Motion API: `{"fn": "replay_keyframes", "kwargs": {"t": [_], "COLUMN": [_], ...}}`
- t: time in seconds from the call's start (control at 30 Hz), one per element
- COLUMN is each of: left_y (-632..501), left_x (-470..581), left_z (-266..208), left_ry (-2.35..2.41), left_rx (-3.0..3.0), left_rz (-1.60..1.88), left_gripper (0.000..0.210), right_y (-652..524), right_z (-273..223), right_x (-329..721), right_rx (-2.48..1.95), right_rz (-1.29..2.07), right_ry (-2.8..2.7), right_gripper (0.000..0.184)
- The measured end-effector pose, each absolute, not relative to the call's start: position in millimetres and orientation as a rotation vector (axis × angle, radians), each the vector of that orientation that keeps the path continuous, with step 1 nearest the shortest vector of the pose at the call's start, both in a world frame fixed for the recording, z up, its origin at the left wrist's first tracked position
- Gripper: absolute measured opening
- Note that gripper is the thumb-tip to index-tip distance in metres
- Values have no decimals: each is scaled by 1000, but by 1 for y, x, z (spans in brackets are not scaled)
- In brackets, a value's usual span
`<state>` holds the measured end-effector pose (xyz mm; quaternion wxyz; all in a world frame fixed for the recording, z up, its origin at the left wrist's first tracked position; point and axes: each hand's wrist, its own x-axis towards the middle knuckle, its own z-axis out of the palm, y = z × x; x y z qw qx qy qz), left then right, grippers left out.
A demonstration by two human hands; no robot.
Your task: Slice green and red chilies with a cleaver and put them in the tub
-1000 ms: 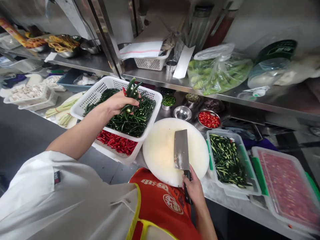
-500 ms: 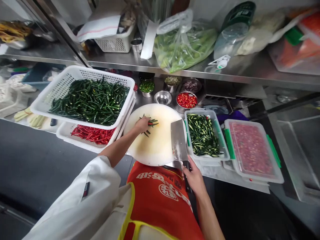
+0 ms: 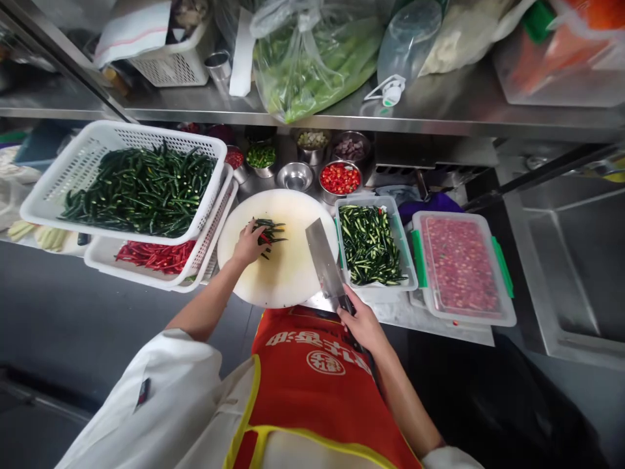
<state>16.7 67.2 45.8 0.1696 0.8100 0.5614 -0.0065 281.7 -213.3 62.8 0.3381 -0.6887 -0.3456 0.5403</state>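
On the round white cutting board (image 3: 273,286), my left hand (image 3: 249,246) is closed over a small bunch of dark green chili peppers (image 3: 276,229). A red piece shows by its fingertips, and part of the bunch is hidden under the fingers. My right hand (image 3: 362,320) grips the black handle of a cleaver (image 3: 324,257). The cleaver's wide blade rests over the right side of the board, its far end pointing away from me. Beside the blade stands a clear tub of cut green chilies (image 3: 374,244).
A white basket of whole green chilies (image 3: 146,189) sits at left, above red chilies (image 3: 156,256). Steel bowls, one with chopped red chilies (image 3: 340,178), line the back. A lidded box of pinkish meat (image 3: 461,267) stands right. A steel shelf (image 3: 205,107) overhangs the counter.
The view has shifted, so the counter appears further left. The cleaver is angled more to the left over the board. My left hand stays at the chili peppers, its fingers now further over them.
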Motion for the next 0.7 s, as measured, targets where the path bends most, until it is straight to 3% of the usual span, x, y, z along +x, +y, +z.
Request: {"fn": "replay_keyframes", "kwargs": {"t": [0.37, 0.7], "left_y": [41, 15], "left_x": [10, 14], "left_z": [30, 15], "left_ry": [1801, 1830], "left_rx": [2192, 2177], "left_rz": [258, 223], "left_gripper": [35, 54], "right_y": [-209, -203], "right_z": [57, 59], "right_x": [275, 287], "right_rx": [-1745, -1881], "right_rz": [1488, 1467], "right_ry": [-902, -1041], "right_gripper": [77, 78]}}
